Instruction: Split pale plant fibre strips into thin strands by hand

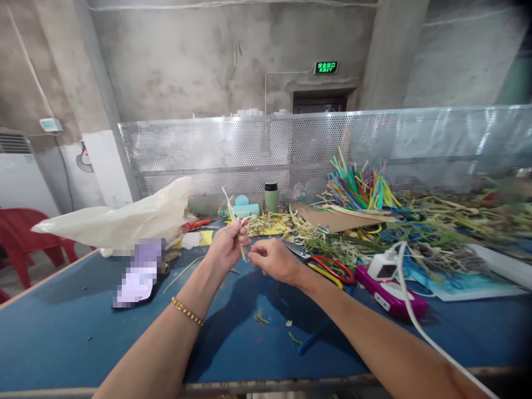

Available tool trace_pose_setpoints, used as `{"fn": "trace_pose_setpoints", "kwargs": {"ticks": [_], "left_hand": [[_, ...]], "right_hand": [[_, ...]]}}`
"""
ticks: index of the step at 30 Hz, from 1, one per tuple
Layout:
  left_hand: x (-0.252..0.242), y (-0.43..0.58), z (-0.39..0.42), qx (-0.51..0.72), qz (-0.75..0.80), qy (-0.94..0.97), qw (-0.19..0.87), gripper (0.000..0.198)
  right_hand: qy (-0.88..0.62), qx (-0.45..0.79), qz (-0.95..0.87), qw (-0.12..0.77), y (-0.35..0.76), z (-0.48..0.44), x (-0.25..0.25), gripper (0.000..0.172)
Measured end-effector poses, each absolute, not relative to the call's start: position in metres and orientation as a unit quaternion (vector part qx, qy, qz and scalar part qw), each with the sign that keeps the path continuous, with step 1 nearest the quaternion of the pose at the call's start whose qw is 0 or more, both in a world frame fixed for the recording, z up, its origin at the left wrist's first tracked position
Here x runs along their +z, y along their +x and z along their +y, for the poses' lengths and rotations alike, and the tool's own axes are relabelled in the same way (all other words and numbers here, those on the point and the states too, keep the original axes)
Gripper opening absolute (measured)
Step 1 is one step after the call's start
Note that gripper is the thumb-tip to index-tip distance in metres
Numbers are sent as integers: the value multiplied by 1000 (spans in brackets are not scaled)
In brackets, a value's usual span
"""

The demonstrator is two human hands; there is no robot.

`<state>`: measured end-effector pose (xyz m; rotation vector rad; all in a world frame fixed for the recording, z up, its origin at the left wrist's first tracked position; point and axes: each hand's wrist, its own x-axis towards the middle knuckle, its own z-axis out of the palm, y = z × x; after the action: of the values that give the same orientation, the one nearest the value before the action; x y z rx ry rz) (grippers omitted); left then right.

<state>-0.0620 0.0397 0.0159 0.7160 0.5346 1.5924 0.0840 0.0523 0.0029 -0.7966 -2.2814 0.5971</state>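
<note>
Pale straw-like strips (231, 209) stand up out of my left hand (230, 241), whose fingers are closed around them above the middle of the table. The strips' lower ends poke out below the fingers. Just to the right, my right hand (274, 259) is held close to those lower ends with its fingers curled and the fingertips near each other. Whether anything thin sits between the right fingertips is too small to make out. Scissors (332, 266) with red handles lie behind my right hand, beside a yellow-handled tool (325, 275).
On the blue table (137, 343) lie a phone (141, 274), a white plastic bag (124, 219), a magenta power strip (390, 293) with a white charger and cable, and heaps of dried strips (440, 213). Colourful stems (361, 185) and a green bottle (271, 198) stand before a perforated metal screen (216, 155).
</note>
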Motion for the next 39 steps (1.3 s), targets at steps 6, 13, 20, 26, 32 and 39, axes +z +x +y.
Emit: {"fn": "trace_pose_setpoints", "kwargs": {"ticks": [6,13,20,26,32,39], "left_hand": [[15,-56,38,710,248,303,585,19],[16,-54,36,697,242,305,602,21],[17,-55,38,683,266,314,603,26],[16,-60,40,673,271,314,612,27],[16,-56,37,664,254,329,622,22],[15,-55,37,664,236,345,620,18]], "right_hand": [[-320,265,-861,293,82,47,2,30],[-355,181,-874,277,82,45,7,31],[-345,203,-872,283,84,47,8,34],[-344,243,-860,287,84,54,5,25],[-346,222,-861,299,85,54,7,31],[-346,262,-841,323,84,54,4,33]]}}
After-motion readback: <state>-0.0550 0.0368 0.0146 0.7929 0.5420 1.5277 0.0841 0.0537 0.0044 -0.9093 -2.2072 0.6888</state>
